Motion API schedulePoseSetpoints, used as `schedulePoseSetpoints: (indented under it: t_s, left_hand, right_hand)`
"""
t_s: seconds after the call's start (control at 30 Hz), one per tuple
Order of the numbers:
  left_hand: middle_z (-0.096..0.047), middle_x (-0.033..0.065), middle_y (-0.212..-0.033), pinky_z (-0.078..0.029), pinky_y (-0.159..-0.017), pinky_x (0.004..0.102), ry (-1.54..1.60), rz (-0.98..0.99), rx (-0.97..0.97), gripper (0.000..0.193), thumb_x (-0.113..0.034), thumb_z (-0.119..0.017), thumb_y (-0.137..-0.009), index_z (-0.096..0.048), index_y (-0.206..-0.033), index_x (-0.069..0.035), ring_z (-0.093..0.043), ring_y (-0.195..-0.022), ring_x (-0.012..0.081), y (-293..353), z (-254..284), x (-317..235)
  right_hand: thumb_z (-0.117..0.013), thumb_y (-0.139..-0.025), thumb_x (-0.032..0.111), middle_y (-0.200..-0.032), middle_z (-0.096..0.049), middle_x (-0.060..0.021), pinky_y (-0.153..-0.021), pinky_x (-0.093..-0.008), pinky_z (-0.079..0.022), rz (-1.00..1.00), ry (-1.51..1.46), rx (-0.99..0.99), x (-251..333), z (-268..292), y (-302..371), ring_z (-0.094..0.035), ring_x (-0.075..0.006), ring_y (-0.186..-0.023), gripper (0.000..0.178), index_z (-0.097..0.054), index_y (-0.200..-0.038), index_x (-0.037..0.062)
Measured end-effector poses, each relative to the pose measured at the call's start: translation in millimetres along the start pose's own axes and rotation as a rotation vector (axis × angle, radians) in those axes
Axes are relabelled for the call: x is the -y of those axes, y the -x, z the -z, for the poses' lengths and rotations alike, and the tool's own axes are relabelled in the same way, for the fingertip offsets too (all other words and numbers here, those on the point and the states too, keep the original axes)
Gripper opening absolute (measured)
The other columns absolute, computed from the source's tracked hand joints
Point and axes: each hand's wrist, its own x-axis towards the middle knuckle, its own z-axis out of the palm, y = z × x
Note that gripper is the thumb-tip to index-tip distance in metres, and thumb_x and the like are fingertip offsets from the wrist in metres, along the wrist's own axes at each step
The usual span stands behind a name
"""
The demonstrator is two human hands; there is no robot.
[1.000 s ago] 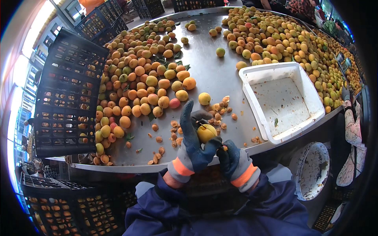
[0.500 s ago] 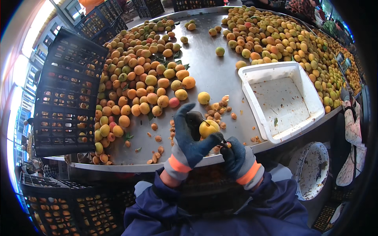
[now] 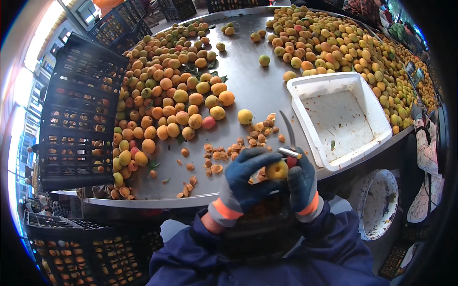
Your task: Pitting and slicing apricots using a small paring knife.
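My left hand, in a dark blue glove with grey and orange cuff, is closed around a yellow apricot just above the table's near edge. Close beside it, my right hand, gloved alike, grips a small curved knife. Its thin blade points up and away from me; a shiny metal collar and a bit of red show by the fingers. The hands nearly touch, and fingers partly cover the fruit. Beyond them on the metal table lie several brownish-orange apricot pits and a whole yellow apricot.
Apricots are heaped at left and at far right. A white plastic tub sits right of my hands. At the left edge leans a black crate. Below the table are another crate and a white basin.
Both hands have moved slightly right, and the left fingers have closed around the apricot. The knife has swung from lying across the fruit to pointing away from me.
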Motion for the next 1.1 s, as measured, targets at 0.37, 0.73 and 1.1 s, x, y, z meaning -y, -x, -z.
schedulePoseSetpoints:
  t_s: [0.37,0.73,1.1]
  left_hand:
    - [-0.056,0.0103,-0.119,-0.045,-0.091,0.0332,0.447,0.22,0.084,0.051,-0.039,-0.047,-0.095,-0.048,-0.13,-0.001,-0.054,-0.11,0.021,13,-27,-12]
    - [-0.062,0.0067,-0.109,-0.044,-0.092,0.0309,0.308,0.318,0.003,0.029,-0.017,-0.047,-0.096,-0.056,-0.12,-0.003,-0.056,-0.103,0.0156,24,-37,-8]
    - [-0.061,0.0051,-0.11,-0.044,-0.092,0.0296,0.408,0.42,0.269,0.034,-0.025,-0.038,-0.1,-0.056,-0.121,-0.005,-0.054,-0.105,0.0141,19,-19,-1]
  right_hand:
    - [-0.064,-0.087,0.019,-0.082,-0.064,-0.0037,-0.068,-0.0264,-0.049,0.044,0.056,-0.066,5,-4,4,-0.058,-0.0088,-0.076,0.02,-0.063,-0.096,0.0013]
    - [-0.065,-0.08,0.014,-0.066,-0.061,-0.0114,-0.055,-0.0337,-0.048,0.316,0.303,-0.072,3,-13,1,-0.061,-0.027,-0.058,0.011,-0.061,-0.079,0.0036]
    - [-0.066,-0.081,0.014,-0.065,-0.06,-0.0094,-0.054,-0.03,-0.046,0.265,0.335,-0.02,0,-6,1,-0.06,-0.0158,-0.058,0.014,-0.062,-0.081,0.0014]
